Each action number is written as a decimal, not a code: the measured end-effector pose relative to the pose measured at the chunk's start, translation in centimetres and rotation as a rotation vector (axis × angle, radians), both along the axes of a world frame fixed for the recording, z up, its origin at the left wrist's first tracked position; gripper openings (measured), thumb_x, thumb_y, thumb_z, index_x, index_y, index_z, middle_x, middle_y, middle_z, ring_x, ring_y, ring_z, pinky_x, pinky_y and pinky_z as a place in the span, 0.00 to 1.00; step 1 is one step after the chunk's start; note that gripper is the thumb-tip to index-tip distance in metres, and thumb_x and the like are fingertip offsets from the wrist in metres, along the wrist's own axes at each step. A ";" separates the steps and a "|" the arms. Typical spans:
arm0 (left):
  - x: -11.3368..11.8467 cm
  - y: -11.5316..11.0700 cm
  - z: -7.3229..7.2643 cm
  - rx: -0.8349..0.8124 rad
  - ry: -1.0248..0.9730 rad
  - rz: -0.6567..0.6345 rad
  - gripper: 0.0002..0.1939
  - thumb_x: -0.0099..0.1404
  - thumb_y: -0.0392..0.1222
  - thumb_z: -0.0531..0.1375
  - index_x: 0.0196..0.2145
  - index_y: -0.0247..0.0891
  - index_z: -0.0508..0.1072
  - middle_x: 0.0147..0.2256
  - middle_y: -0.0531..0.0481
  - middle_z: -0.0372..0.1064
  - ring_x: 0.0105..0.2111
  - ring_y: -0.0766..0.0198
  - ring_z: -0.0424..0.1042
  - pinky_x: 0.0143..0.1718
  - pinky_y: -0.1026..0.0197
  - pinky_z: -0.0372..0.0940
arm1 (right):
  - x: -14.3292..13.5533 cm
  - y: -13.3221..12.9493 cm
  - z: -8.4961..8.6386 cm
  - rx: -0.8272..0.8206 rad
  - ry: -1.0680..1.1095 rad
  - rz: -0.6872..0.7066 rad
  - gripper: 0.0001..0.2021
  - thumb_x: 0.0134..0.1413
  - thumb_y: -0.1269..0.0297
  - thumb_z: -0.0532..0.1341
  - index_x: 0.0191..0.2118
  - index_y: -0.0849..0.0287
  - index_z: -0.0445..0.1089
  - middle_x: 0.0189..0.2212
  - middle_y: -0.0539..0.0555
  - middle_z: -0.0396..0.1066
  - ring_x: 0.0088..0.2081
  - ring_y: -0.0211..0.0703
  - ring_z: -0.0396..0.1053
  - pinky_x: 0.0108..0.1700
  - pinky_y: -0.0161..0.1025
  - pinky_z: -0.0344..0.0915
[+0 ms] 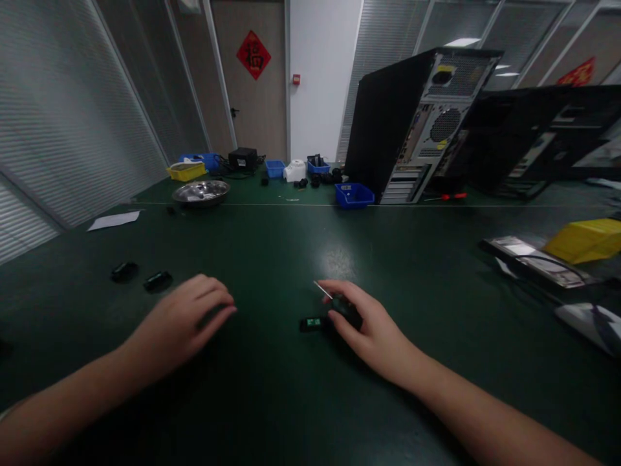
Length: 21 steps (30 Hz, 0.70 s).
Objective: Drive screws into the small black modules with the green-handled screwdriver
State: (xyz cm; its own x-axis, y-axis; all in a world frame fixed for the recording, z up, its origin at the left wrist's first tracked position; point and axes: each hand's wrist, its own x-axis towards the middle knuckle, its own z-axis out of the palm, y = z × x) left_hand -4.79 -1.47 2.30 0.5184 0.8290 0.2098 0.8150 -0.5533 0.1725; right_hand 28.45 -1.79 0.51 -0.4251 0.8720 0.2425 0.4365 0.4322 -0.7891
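My right hand [361,323] is closed around the dark handle of a screwdriver [342,309]. Its thin metal shaft points up and to the left, clear of the table top. Just below and left of those fingers lies a small black housing with a green circuit board [313,323]; its right end is close to my hand. My left hand [187,317] hovers at the left with curled fingers, a gap between them and the thumb, and nothing visible inside. Beyond it lie two similar black parts, one nearer [158,281] and one farther [124,271].
A steel bowl [201,192] and a white paper [114,221] sit at the far left. Blue bins [354,195] and a computer tower [402,123] stand at the back. A hard drive-like metal unit [538,260], a yellow bin [587,239] and cables lie at right.
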 end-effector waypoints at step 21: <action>8.2 4.6 -2.0 -0.516 -0.336 -0.275 0.10 0.66 0.31 0.56 0.44 0.40 0.72 0.42 0.47 0.68 0.41 0.57 0.67 0.41 0.56 0.63 | 0.7 1.5 -0.4 -0.034 -0.040 -0.068 0.19 0.57 0.72 0.63 0.53 0.46 0.73 0.45 0.53 0.78 0.46 0.49 0.77 0.47 0.38 0.75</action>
State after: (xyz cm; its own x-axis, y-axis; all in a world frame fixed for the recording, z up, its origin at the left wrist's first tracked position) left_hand 3.43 3.10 0.31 0.7004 0.7137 0.0095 0.5120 -0.5117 0.6899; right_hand 29.10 -0.33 0.08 -0.3734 0.9067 0.1962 0.4956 0.3737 -0.7840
